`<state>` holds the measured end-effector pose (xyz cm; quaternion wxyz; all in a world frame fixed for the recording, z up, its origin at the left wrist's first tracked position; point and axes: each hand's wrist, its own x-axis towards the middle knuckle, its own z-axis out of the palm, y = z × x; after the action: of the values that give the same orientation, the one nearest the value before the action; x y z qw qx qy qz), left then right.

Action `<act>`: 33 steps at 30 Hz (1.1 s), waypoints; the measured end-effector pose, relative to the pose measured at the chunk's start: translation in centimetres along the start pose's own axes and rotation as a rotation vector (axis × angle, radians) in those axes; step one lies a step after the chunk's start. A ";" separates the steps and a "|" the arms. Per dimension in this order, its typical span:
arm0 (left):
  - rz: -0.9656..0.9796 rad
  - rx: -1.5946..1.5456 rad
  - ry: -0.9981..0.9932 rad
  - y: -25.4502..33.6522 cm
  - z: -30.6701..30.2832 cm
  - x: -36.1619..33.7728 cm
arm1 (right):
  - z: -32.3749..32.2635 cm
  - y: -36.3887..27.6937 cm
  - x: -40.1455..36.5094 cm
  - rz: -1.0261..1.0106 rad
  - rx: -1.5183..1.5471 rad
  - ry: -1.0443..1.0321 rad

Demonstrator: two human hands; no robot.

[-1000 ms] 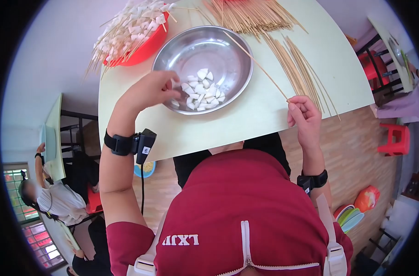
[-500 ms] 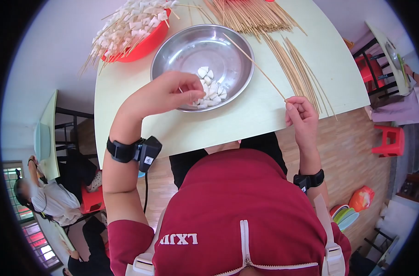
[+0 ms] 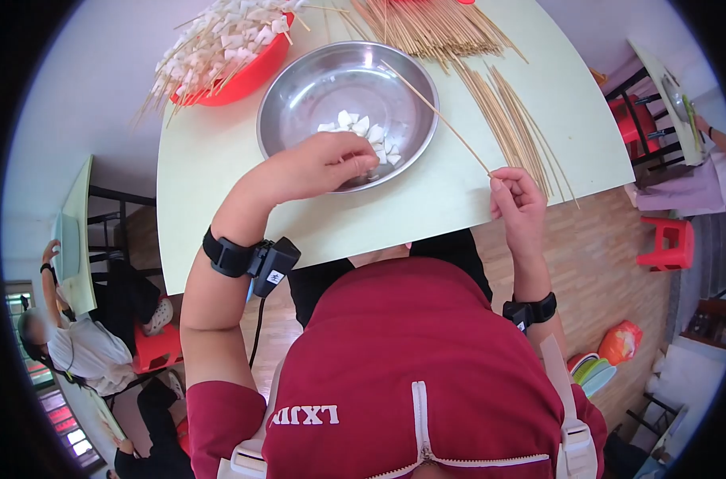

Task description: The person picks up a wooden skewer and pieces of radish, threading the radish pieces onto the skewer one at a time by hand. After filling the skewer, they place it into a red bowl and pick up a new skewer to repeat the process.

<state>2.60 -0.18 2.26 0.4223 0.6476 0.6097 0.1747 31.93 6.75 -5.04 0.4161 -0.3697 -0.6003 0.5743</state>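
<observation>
My left hand (image 3: pixel 335 162) is over the near side of a steel bowl (image 3: pixel 299 76), its fingers curled down at the white pieces (image 3: pixel 361 128). Whether a piece is between those fingertips is hidden. Beyond the bowl's right rim, my right hand (image 3: pixel 518 195) pinches the lower end of a thin wooden stick (image 3: pixel 459 137). The stick slants up and left, its far tip over the bowl, with nothing on it. Loose sticks (image 3: pixel 510 124) lie on the table just past my right hand.
A red bowl (image 3: pixel 255 80) heaped with skewered white pieces stands at the table's (image 3: pixel 211 176) back left. A thick pile of sticks (image 3: pixel 435 32) lies at the back. People sit at the left; a red stool (image 3: pixel 668 243) stands at the right.
My left hand has moved right, further over the bowl and the white pieces, some of which have shifted. My right hand still holds the stick much as before.
</observation>
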 end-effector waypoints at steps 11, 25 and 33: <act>0.083 0.061 0.387 -4.2 -3.5 0.0 | 0.0 -0.3 0.2 0.034 -0.039 -0.009; 0.081 0.011 0.390 -6.3 -3.0 1.7 | 0.5 -0.9 0.5 0.132 -0.101 -0.031; 0.090 -0.455 0.474 -6.4 -3.7 0.9 | 1.7 -2.7 1.5 0.136 -0.156 0.010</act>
<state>-4.04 1.29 -0.69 0.3942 0.5043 0.6071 0.4708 29.87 7.29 -2.24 0.3491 -0.4441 -0.6146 0.5507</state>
